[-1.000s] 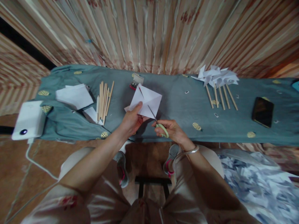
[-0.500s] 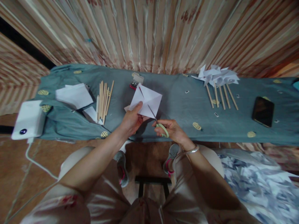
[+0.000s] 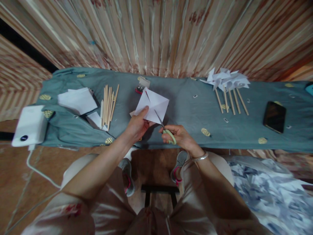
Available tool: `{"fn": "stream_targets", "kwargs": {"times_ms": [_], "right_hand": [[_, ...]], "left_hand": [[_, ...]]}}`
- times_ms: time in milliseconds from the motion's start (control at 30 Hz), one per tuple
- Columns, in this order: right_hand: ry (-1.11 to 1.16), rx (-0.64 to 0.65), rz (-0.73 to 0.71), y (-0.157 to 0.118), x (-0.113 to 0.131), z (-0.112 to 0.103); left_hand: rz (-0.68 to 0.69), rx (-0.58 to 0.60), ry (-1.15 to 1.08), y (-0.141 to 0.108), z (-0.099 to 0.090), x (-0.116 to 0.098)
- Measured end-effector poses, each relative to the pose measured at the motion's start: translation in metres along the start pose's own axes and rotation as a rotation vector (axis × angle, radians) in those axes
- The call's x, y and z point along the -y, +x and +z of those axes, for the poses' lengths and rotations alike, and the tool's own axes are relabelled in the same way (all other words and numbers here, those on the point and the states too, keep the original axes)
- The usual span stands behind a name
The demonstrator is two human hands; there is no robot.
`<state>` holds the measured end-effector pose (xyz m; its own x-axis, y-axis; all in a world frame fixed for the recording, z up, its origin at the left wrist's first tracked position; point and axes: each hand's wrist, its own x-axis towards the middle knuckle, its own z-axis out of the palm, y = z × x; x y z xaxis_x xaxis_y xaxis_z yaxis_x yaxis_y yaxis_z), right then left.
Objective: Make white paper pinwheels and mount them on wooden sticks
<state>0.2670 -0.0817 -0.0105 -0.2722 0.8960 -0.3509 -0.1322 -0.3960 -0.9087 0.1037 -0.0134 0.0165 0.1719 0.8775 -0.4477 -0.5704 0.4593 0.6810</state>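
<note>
My left hand pinches a square white sheet of paper, thumb on top and fingers beneath. Crease lines run across the sheet, and a slit is open near its upper left corner. In my right hand are scissors with light green handles. Their blades lie at the paper's lower right edge, pointing toward its middle. Just behind the sheet, a small open box of metal pins or tacks rests on the cloth, partly covered by the paper's corner.
Left on the cloth-covered table are a paper stack, several wooden sticks and a white power bank with a cable. Rightward lie several paper pinwheels on sticks and a phone. A heap of paper pieces sits lower right.
Almost nothing differs. The hands, paper and scissors keep the same positions, and the whole view has shifted very slightly.
</note>
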Motion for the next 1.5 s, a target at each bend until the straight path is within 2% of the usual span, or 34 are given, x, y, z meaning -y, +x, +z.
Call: {"fn": "stream_targets", "kwargs": {"times_ms": [300,433,600,833,933,1167,1500], "right_hand": [[-0.056,0.1,0.017,-0.01,0.013,-0.004],[-0.08,0.082,0.024,-0.015,0.014,-0.015],[-0.095,-0.105,-0.1,-0.016,0.015,-0.029],[-0.05,-0.417,-0.243,0.0,0.014,-0.034],[-0.043,-0.491,-0.277,0.006,0.015,-0.036],[0.011,-0.446,-0.291,0.014,0.013,-0.037],[0.018,-0.357,-0.215,0.012,0.016,-0.035]], "left_hand": [[0.061,0.005,-0.01,0.01,-0.004,-0.015],[0.083,-0.006,0.03,0.013,-0.007,-0.019],[0.075,-0.005,0.068,0.009,-0.007,-0.017],[0.015,0.02,0.158,0.004,-0.005,-0.004],[-0.002,0.042,0.197,0.003,-0.006,0.003],[-0.014,0.129,0.298,-0.002,-0.007,0.015],[-0.004,0.21,0.314,0.003,-0.01,0.012]]}}
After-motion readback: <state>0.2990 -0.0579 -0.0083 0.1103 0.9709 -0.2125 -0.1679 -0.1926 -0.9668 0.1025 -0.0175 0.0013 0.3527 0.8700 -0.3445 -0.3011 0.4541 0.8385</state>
